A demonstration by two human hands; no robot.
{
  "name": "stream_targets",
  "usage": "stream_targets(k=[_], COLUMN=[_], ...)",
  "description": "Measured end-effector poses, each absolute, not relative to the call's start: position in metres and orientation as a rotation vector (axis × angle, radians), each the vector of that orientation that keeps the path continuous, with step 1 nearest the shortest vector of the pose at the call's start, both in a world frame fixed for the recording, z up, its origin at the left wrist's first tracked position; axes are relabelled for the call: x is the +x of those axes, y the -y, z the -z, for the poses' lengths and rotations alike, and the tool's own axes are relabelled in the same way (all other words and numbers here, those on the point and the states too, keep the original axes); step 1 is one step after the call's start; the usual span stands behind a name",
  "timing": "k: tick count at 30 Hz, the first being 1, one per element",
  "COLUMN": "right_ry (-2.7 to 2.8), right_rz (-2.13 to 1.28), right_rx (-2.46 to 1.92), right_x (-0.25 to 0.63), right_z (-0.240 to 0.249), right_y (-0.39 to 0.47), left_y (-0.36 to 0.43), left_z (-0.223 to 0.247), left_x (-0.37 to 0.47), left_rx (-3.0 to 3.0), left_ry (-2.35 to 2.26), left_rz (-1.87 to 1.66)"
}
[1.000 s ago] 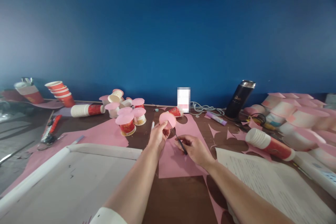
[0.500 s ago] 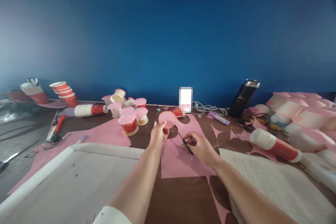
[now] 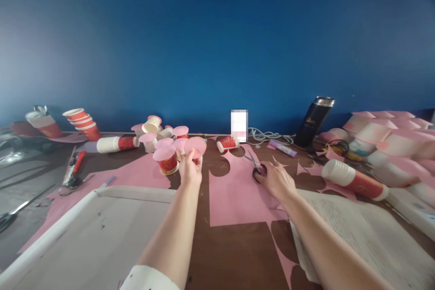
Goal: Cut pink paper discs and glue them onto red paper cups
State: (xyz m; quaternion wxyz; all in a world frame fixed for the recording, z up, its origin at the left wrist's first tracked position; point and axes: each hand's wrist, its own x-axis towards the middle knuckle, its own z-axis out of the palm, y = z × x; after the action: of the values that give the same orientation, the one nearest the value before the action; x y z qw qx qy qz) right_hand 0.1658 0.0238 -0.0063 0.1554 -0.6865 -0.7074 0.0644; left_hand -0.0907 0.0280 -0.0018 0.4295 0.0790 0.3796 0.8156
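My left hand (image 3: 190, 170) pinches a round pink paper disc (image 3: 196, 146) by its near edge, raised beside the pink-topped paper cups. Whether a cup sits behind this disc is hidden. Black-handled scissors (image 3: 254, 166) rest low over a pink paper sheet (image 3: 238, 199), blades apart and pointing away to the left. My right hand (image 3: 277, 179) has its fingers closed at their handles. Round bites are cut from the sheet's far edge. Just beyond it a red paper cup (image 3: 227, 143) lies on its side.
Several paper cups topped with pink discs (image 3: 165, 153) stand left of my left hand. A black flask (image 3: 314, 122), a purple glue stick (image 3: 282, 148) and a cup stack (image 3: 355, 181) lie to the right. A shallow white box lid (image 3: 136, 235) occupies the front left.
My left hand has carried the pink disc left, toward the pink-topped cups. My right hand has moved slightly right with the scissors, whose blades now show spread above the sheet.
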Motion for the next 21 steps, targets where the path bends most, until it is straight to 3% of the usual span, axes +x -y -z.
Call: stream_targets(k=[7, 13, 21], right_ry=[2.144, 2.117, 1.856], right_rz=[-0.026, 0.078, -0.035], right_rx=[-1.9, -1.913, -1.747], right_x=[0.169, 0.169, 0.167], right_z=[0.0, 0.0, -0.001], right_y=[-0.02, -0.017, -0.021], left_y=[-0.026, -0.02, -0.016], left_z=[0.004, 0.009, 0.021], left_x=[-0.088, -0.061, -0.047], left_rx=[0.234, 0.562, 0.909], left_ry=[-0.975, -0.967, -1.157], left_rz=[-2.025, -1.721, -1.341])
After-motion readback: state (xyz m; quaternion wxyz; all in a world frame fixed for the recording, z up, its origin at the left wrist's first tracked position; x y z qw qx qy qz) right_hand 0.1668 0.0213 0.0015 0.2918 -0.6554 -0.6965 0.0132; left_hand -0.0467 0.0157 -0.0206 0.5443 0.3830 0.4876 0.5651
